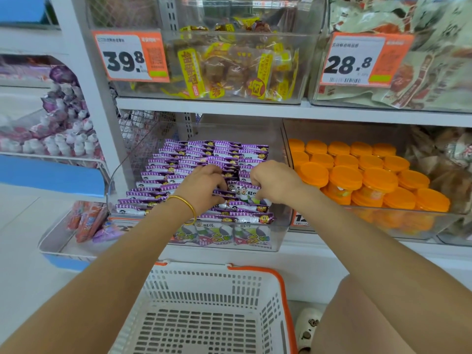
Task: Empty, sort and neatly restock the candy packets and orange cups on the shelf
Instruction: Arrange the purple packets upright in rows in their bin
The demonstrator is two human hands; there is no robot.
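Shop shelving fills my view, with a white shelf (229,108) running across the middle. At 9 o'clock a neighbouring rack holds purple-and-white pouches, which are no concern of mine. Just right of it, near the centre, a clear bin (112,190) is packed with purple candy packets (199,152) standing on edge in tight rows.

The left hand (201,186), a gold bangle (187,205) on its wrist, has its fingers curled down into the front rows and clamped on a bunch of packets. The right hand (274,181), just beside it, has its fingers curled on the same bunch from the other side. Below them at 6 o'clock sits a white basket (194,267) with nothing in it that I can see. At 3 o'clock the orange cups (370,172) lie stacked in the next bin, untouched.

I judge the emptying to be at its start. The packets look light, soft and slick, so a loose bunch may fan out; I would squeeze it flat-to-flat from both ends. The cups look rigid and should lift by the lid rim, a few at a time.
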